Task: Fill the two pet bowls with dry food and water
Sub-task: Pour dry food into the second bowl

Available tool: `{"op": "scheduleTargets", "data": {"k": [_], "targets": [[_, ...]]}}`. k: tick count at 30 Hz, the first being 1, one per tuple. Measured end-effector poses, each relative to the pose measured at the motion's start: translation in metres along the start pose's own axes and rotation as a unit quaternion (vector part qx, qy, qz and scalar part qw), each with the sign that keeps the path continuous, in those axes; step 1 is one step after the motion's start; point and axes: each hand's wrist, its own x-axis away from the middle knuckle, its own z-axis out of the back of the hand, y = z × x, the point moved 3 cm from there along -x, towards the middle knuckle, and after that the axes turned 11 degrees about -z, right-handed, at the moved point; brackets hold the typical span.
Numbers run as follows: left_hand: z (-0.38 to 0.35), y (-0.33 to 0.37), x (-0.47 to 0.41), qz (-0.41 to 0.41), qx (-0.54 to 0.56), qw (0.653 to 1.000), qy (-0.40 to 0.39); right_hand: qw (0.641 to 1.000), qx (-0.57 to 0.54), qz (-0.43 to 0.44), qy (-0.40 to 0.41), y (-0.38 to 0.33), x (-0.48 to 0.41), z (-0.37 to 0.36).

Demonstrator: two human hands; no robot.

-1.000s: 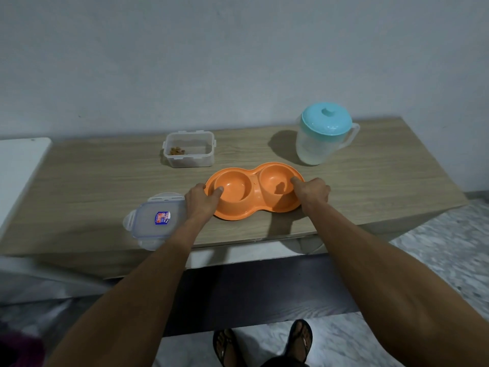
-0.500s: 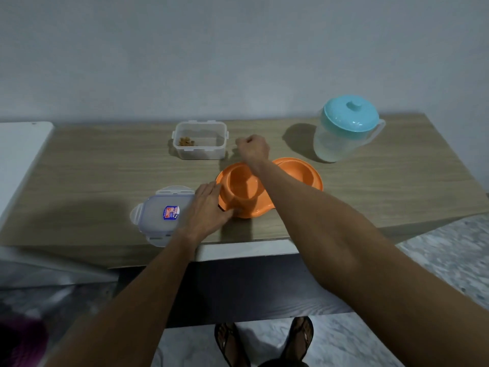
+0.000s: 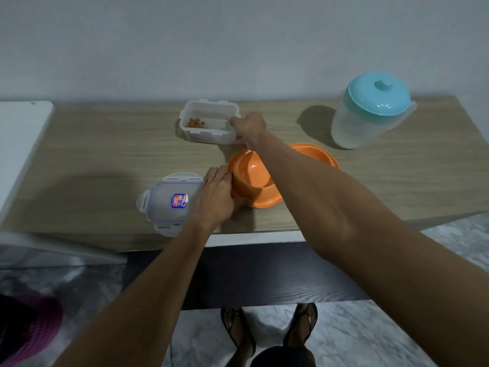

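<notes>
An orange double pet bowl (image 3: 252, 178) lies on the wooden table (image 3: 105, 165); both cups look empty and my right forearm hides its middle. My left hand (image 3: 218, 194) grips the bowl's left rim. My right hand (image 3: 247, 127) reaches across the bowl and holds the right end of a clear plastic container (image 3: 209, 125) with a little brown dry food (image 3: 196, 122) in its left end. A translucent water jug (image 3: 369, 112) with a turquoise lid stands at the back right.
The container's clear lid (image 3: 169, 203) with a blue label lies flat near the table's front edge, left of the bowl. A white surface (image 3: 18, 139) adjoins the table on the left. A wall runs close behind the table.
My right hand let go of the bowl's right end and moved back and left to the food container, which it now grips. My left hand stays on the bowl's left rim.
</notes>
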Motion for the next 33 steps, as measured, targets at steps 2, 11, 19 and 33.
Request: {"op": "scheduleTargets", "data": {"k": [2, 11, 19, 33], "targets": [[0.001, 0.001, -0.001, -0.002, 0.001, 1.000, 0.004, 1.000, -0.003, 0.012, -0.004, -0.003, 0.008, 0.007], [0.004, 0.009, 0.004, -0.003, -0.023, 1.000, -0.007, 0.997, -0.068, 0.049, -0.004, 0.000, 0.055, 0.092], [0.006, 0.008, 0.004, 0.014, -0.003, 0.999, -0.039, 0.991, -0.053, 0.123, 0.026, 0.025, 0.100, 0.167], [0.008, 0.010, 0.004, 0.006, 0.007, 0.999, -0.035, 0.931, 0.158, 0.302, 0.134, 0.059, 0.147, 0.174]]}}
